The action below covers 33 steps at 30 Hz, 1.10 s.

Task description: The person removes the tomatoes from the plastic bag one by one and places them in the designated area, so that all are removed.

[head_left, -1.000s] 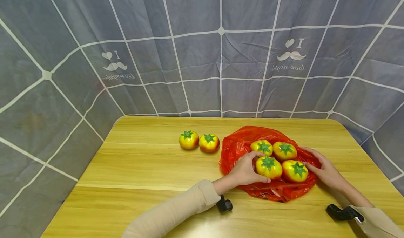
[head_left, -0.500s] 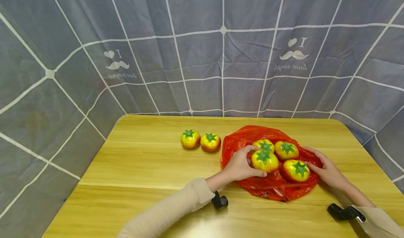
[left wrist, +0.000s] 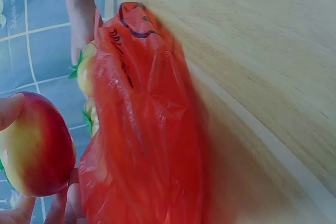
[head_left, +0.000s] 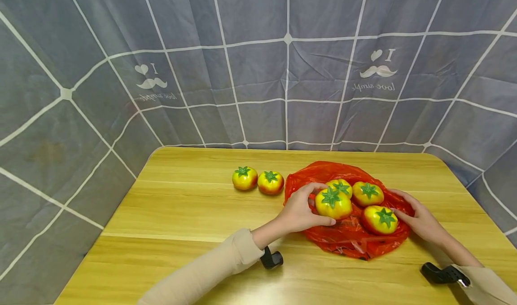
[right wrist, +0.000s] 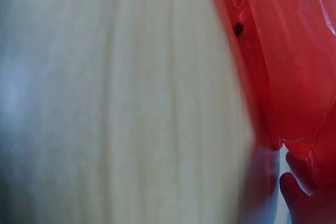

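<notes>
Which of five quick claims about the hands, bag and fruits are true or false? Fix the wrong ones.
1. The left hand grips a yellow-and-red fruit. True.
2. The bag is blue. False: the bag is red.
3. Two fruits stand on the tabletop, outside the bag. True.
4. The right hand is at the bag's left side in the head view. False: the right hand is at its right side, and the left hand reaches in from the left.
5. Besides the gripped fruit, only one fruit lies in the bag. False: three other fruits do.
</notes>
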Tool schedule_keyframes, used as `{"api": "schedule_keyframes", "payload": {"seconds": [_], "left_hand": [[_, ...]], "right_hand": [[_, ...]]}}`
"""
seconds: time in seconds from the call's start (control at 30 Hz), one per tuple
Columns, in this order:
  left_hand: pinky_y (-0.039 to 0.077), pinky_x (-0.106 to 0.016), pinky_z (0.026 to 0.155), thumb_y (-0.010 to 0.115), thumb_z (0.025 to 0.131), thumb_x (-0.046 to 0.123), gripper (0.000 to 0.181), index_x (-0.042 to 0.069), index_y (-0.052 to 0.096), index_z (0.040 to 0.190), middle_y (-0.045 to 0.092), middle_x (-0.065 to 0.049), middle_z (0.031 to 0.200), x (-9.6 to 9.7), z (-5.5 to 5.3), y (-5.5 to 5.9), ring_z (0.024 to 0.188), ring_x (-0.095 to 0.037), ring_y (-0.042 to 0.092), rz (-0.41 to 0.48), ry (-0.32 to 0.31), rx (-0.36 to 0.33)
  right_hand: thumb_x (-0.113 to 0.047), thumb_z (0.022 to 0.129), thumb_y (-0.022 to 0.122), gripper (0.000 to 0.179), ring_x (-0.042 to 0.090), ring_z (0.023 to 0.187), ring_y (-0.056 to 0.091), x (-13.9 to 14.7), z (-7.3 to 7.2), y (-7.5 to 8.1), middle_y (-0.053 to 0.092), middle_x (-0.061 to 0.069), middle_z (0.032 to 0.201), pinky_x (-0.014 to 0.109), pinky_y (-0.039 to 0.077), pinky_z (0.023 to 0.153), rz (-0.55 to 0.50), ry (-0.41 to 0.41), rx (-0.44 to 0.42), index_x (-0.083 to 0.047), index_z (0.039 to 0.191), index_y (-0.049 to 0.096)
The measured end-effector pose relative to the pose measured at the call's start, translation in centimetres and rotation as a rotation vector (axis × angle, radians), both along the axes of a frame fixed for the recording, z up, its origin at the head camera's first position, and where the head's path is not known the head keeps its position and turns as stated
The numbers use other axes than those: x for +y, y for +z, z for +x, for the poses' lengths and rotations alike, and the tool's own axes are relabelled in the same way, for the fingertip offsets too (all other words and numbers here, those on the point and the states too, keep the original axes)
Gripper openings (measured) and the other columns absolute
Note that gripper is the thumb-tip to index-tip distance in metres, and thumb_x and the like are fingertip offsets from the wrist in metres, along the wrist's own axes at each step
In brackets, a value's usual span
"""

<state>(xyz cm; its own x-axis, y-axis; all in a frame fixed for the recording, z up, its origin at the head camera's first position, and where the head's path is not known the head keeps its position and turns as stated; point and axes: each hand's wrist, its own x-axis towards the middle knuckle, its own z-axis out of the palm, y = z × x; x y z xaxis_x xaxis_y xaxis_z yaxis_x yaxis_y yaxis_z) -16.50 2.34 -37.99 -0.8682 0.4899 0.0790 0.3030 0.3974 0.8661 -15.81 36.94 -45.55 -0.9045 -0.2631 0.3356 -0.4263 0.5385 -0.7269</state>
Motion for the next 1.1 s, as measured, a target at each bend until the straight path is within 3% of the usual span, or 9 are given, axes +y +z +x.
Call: {"api": "schedule_keyframes", "payload": {"seconds": [0.37, 0.67, 0.9, 1.1], "left_hand": [[0.046, -0.015, 0.075, 0.085, 0.070, 0.027, 0.068, 0.017, 0.053, 0.129, 0.059, -0.001, 0.124, -2.2, -0.5, 0.6, 0.090, -0.009, 0.055, -0.007, 0.022, 0.080], [0.047, -0.019, 0.073, 0.085, 0.070, 0.024, 0.069, 0.017, 0.052, 0.131, 0.059, 0.000, 0.120, -4.4, -1.0, 0.7, 0.091, -0.016, 0.055, -0.034, 0.085, 0.051], [0.042, -0.018, 0.067, 0.084, 0.071, 0.021, 0.071, 0.013, 0.051, 0.133, 0.058, -0.004, 0.114, -5.7, -1.4, 0.9, 0.091, -0.031, 0.057, -0.010, 0.120, 0.056], [0.047, -0.019, 0.071, 0.085, 0.070, 0.018, 0.072, 0.013, 0.051, 0.133, 0.057, -0.007, 0.118, -6.8, -1.4, 1.0, 0.085, -0.020, 0.058, 0.013, 0.156, 0.056]], "right_hand": [[0.011, 0.089, 0.055, 0.048, -0.022, 0.109, 0.042, 0.1, 0.0, 0.3, 0.042, -0.035, 0.125, -0.003, 0.033, 0.086, -0.013, 0.011, 0.010, 0.011, 0.135, 0.041], [0.009, 0.090, 0.056, 0.047, -0.023, 0.109, 0.041, 0.0, 0.0, 0.1, 0.042, -0.036, 0.124, -0.003, 0.032, 0.086, -0.001, 0.014, 0.001, 0.010, 0.134, 0.041], [0.007, 0.090, 0.056, 0.047, -0.024, 0.108, 0.039, 0.2, -0.1, 0.1, 0.040, -0.038, 0.123, -0.003, 0.031, 0.085, 0.020, -0.002, -0.004, 0.009, 0.135, 0.041], [0.007, 0.090, 0.056, 0.047, -0.024, 0.107, 0.040, 0.1, 0.0, 0.2, 0.040, -0.038, 0.122, -0.003, 0.032, 0.084, 0.020, -0.006, -0.008, 0.010, 0.134, 0.041]]}}
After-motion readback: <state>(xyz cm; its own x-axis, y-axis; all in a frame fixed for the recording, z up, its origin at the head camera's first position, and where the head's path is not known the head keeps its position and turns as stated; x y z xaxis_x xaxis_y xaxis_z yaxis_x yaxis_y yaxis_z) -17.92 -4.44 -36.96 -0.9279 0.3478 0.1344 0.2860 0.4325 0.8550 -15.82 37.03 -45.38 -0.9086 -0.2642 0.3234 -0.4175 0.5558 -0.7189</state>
